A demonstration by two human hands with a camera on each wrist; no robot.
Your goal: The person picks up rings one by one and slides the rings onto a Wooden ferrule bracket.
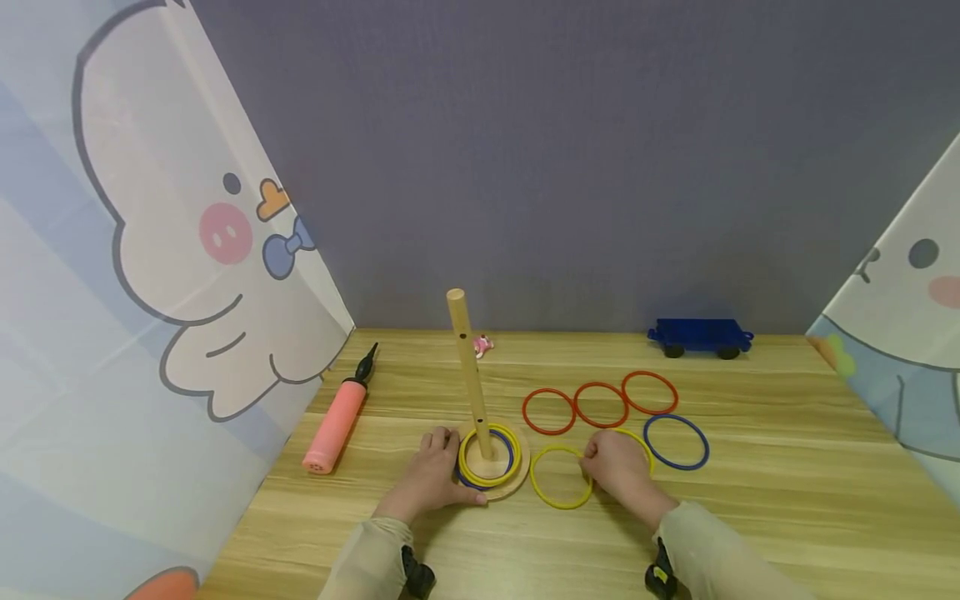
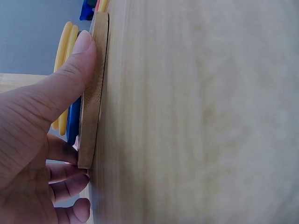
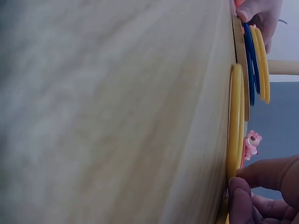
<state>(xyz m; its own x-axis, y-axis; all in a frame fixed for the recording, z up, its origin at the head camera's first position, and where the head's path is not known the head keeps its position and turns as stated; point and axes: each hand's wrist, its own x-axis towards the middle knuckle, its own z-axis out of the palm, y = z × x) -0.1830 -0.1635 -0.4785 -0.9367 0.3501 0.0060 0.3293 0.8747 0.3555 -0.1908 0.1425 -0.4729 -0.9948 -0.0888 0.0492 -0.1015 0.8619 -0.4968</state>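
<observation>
— How many rings?
— Three red (image 1: 599,404), loose near mid-surface, one blue (image 1: 676,442), two yellow on it, more on the peg (image 1: 471,375).
— Hands?
— Left hand (image 1: 435,475) grips the peg's base (image 1: 517,477); right hand (image 1: 618,467) pinches a yellow ring (image 1: 560,477). Pump (image 1: 339,417) at left edge.

Left grip (image 1: 435,477) and right grip (image 1: 617,467) curled, low

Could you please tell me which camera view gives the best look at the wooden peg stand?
The head view: it shows the wooden peg stand whole, upright post and round base. The left wrist view shows only the base's edge under the left hand; the right wrist view shows a sliver of base and post.
</observation>
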